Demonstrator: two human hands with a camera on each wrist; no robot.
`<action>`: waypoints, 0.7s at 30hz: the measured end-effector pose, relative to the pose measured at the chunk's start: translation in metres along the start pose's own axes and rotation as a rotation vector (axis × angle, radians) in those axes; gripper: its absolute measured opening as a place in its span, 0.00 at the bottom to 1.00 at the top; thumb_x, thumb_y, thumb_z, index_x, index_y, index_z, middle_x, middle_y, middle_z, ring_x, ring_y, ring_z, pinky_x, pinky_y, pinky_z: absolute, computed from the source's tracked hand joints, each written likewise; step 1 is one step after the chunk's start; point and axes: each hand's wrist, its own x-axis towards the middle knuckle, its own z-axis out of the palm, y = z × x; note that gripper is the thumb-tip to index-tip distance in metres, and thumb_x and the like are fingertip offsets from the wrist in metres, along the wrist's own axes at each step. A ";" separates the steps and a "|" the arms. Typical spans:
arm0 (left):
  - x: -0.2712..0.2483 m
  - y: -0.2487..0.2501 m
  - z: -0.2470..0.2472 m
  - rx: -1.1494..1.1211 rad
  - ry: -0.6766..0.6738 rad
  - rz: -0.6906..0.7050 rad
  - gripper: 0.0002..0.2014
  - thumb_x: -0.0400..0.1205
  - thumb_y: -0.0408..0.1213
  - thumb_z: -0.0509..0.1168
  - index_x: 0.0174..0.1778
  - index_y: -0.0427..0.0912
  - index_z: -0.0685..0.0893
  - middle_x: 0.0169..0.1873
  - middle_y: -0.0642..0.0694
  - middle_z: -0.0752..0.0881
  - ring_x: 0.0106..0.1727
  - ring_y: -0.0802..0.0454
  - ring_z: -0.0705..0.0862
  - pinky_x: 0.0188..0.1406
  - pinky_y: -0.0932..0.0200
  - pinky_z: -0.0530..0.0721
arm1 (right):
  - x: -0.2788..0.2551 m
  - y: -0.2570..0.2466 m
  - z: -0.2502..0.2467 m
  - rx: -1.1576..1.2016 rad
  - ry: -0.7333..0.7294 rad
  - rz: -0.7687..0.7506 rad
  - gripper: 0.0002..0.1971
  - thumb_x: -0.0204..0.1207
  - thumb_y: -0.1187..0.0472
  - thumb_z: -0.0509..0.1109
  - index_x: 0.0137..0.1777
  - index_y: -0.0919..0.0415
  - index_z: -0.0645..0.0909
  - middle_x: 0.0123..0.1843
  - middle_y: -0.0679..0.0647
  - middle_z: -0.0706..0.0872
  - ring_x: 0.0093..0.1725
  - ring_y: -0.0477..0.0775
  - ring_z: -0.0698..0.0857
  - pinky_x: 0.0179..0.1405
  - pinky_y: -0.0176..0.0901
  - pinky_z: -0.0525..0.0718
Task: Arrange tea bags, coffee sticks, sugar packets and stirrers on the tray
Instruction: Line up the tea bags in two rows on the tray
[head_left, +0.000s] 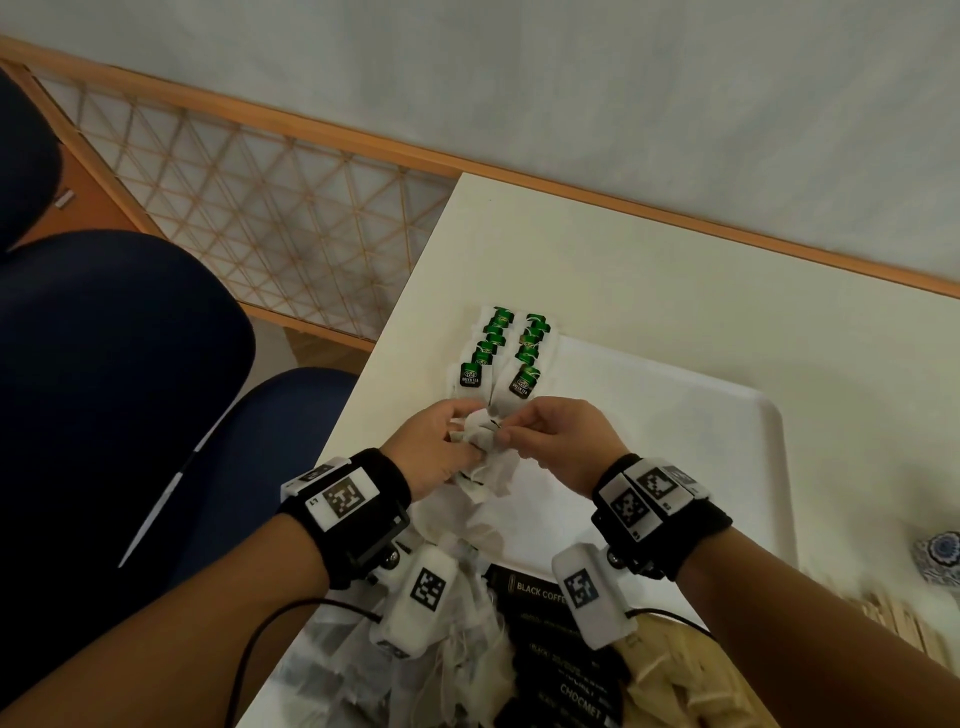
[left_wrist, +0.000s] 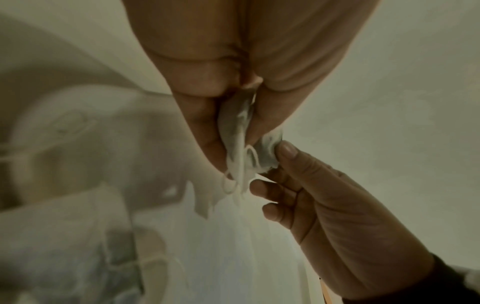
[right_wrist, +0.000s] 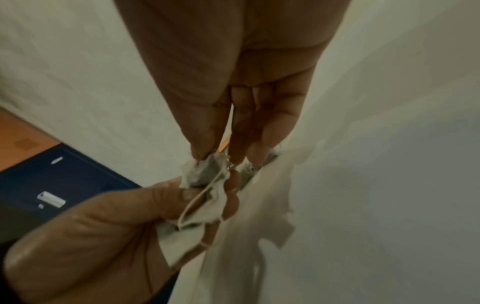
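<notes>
Held tea bags (head_left: 480, 441): a crumpled clump with looped strings, just above the near-left part of the tray (head_left: 727, 415), directly nearer than the two laid rows.
Left hand (head_left: 434, 449): fingers curled round the bulk of the clump.
Right hand (head_left: 553, 441): thumb and fingertips pinch one bag at the clump's edge, seemingly teasing it free.
Tangle risk: strings look knotted together, so a sharp pull may tear the paper or snap a tag off.
Laid rows (head_left: 506, 348): green-tagged bags overlapping at the tray's far-left corner; a trailing string or a dropped bag could drag them askew.
Loose pile (head_left: 467, 639): more bags at the tray's near edge, beside the black coffee sticks (head_left: 550, 649); the wrists hang close enough to scatter them.
</notes>
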 end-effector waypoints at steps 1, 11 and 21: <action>-0.001 0.000 0.000 0.006 -0.010 0.007 0.25 0.77 0.21 0.67 0.70 0.42 0.75 0.57 0.38 0.84 0.50 0.49 0.85 0.42 0.61 0.86 | 0.001 0.000 0.000 0.020 -0.008 0.004 0.04 0.71 0.52 0.77 0.37 0.46 0.85 0.35 0.46 0.88 0.35 0.42 0.84 0.36 0.35 0.81; 0.004 -0.006 -0.002 -0.004 0.068 -0.033 0.19 0.79 0.24 0.66 0.64 0.44 0.79 0.47 0.44 0.87 0.46 0.48 0.87 0.47 0.51 0.85 | 0.003 -0.002 -0.008 0.036 0.086 0.035 0.03 0.73 0.56 0.75 0.40 0.52 0.84 0.32 0.47 0.87 0.31 0.42 0.83 0.34 0.37 0.84; 0.002 -0.002 -0.001 0.014 0.128 -0.006 0.16 0.82 0.21 0.57 0.54 0.45 0.84 0.38 0.44 0.87 0.32 0.57 0.85 0.26 0.68 0.78 | 0.003 -0.006 -0.012 -0.049 0.171 -0.041 0.15 0.73 0.66 0.65 0.45 0.42 0.84 0.36 0.59 0.87 0.39 0.59 0.86 0.42 0.47 0.86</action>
